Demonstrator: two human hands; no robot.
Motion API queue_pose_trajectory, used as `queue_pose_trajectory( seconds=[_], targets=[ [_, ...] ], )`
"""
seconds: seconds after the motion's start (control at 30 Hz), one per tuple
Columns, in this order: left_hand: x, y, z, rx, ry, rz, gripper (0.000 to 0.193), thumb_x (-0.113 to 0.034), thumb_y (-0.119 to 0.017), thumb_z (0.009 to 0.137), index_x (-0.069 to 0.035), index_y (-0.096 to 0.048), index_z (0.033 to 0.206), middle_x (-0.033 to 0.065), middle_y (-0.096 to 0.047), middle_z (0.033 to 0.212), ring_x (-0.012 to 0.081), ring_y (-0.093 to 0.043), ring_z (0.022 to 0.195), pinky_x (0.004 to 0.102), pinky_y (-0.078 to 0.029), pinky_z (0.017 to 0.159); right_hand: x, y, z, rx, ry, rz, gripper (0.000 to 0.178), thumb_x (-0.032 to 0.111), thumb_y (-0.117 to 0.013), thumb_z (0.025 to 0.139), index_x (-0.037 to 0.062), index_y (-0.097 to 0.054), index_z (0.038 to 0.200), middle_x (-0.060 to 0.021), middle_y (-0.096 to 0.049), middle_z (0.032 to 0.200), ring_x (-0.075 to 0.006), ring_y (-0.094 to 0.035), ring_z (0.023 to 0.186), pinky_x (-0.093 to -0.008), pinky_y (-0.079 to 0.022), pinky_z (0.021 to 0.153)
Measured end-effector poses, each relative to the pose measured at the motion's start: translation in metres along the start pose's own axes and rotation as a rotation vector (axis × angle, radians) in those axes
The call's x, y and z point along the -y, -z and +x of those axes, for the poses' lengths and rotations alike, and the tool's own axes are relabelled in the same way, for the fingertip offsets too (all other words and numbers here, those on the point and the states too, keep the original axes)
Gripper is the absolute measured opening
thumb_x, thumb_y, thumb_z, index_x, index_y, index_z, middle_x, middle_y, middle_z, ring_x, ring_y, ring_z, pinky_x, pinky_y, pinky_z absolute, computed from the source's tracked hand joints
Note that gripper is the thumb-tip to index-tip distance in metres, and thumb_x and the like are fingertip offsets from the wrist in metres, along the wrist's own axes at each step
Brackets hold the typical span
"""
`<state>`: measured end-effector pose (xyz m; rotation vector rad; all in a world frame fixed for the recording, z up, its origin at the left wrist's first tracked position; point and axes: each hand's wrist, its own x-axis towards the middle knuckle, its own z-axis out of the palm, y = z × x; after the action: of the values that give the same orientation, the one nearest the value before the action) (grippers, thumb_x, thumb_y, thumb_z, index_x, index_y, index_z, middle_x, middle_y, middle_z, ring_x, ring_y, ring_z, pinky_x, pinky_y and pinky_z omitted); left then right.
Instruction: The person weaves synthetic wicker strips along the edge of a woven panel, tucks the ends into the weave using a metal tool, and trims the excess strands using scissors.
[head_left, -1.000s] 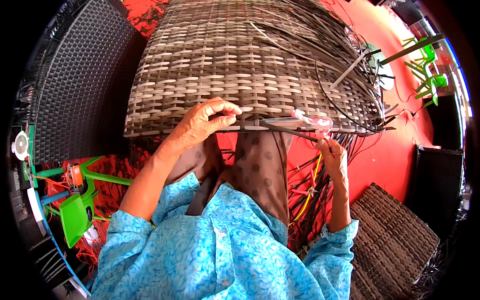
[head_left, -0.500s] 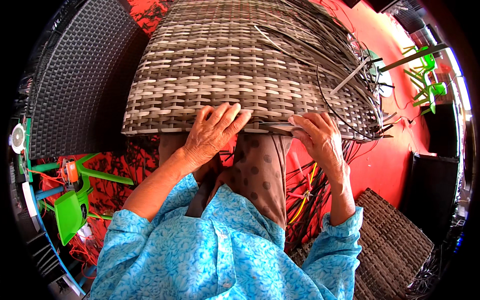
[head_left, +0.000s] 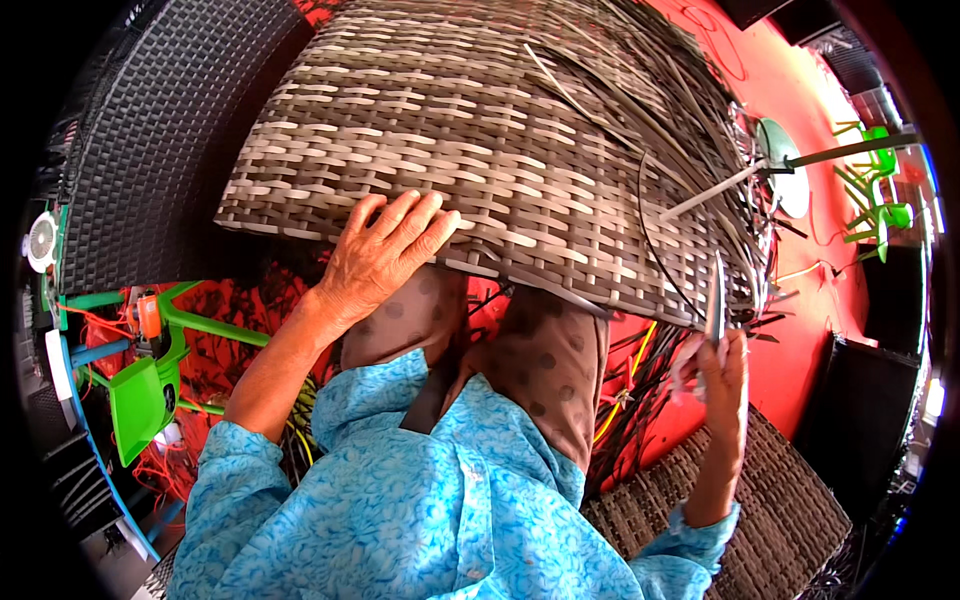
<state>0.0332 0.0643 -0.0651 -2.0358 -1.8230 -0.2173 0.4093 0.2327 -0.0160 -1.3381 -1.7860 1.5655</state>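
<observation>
A brown-grey woven wicker panel (head_left: 420, 130) rests across my knees, its near edge tilted down toward the right. My left hand (head_left: 385, 245) lies over that edge with its fingers stretched flat on the weave and no loose item in them; its thumb is mostly hidden. Beyond the panel's near right corner, my right hand (head_left: 718, 375) is closed around a knife (head_left: 716, 305). The blade points up and away from me, and the handle is covered by the fingers. Long loose wicker strips (head_left: 690, 110) trail over the panel's right side.
A black woven piece (head_left: 170, 150) stands at the left, near a green plastic chair (head_left: 145, 405). Another brown woven panel (head_left: 770, 490) lies at lower right. A fan with a grey pole (head_left: 850, 150) stands at the right on the red floor (head_left: 790, 370). Dark strips litter the floor.
My right hand has left the panel's edge and moved right and toward me, and the knife now shows upright in it. My left hand has shifted slightly left. The panel has turned, its right side nearer.
</observation>
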Motion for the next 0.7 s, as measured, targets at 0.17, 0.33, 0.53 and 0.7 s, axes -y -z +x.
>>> queue_pose_trajectory(
  seconds=[0.17, 0.33, 0.53, 0.7],
  targets=[
    [-0.002, 0.021, 0.011, 0.266, 0.003, -0.056, 0.063, -0.011, -0.062, 0.078, -0.010, -0.040, 0.137, 0.0094, -0.040, 0.140, 0.0266, -0.040, 0.127, 0.0447, -0.032, 0.105, -0.023, -0.066, -0.012, 0.080, 0.042, 0.289, 0.017, 0.012, -0.054, 0.093, 0.0047, -0.040, 0.101, -0.0038, -0.052, 0.066, -0.0082, -0.047, 0.050, -0.0210, -0.040, 0.045],
    [-0.025, 0.038, 0.014, 0.293, 0.084, -0.458, 0.082, -0.018, -0.078, 0.064, -0.009, -0.041, 0.136, 0.0083, -0.037, 0.142, 0.0274, -0.032, 0.134, 0.0453, -0.025, 0.111, -0.030, -0.084, -0.013, -0.108, -0.054, -0.136, 0.028, 0.022, -0.071, 0.083, 0.0046, -0.062, 0.103, 0.0038, -0.058, 0.074, -0.0046, -0.048, 0.065, -0.0206, -0.040, 0.056],
    [-0.030, 0.012, -0.002, 0.018, 0.234, -0.503, 0.060, -0.015, -0.075, 0.066, -0.006, -0.055, 0.122, 0.0044, -0.054, 0.129, 0.0192, -0.046, 0.125, 0.0376, -0.029, 0.110, -0.044, -0.101, -0.007, -0.106, -0.115, 0.053, 0.029, 0.023, -0.072, 0.083, 0.0051, -0.066, 0.105, 0.0050, -0.060, 0.073, -0.0042, -0.050, 0.065, -0.0204, -0.042, 0.058],
    [-0.035, 0.012, 0.003, -0.027, 0.280, -0.590, 0.050, -0.009, -0.073, 0.067, -0.006, -0.060, 0.115, 0.0069, -0.057, 0.125, 0.0243, -0.050, 0.121, 0.0419, -0.035, 0.105, -0.051, -0.108, -0.004, -0.100, 0.055, -0.086, 0.025, 0.015, -0.075, 0.078, 0.0061, -0.067, 0.100, -0.0008, -0.058, 0.080, -0.0109, -0.052, 0.073, -0.0251, -0.043, 0.067]
  ],
)
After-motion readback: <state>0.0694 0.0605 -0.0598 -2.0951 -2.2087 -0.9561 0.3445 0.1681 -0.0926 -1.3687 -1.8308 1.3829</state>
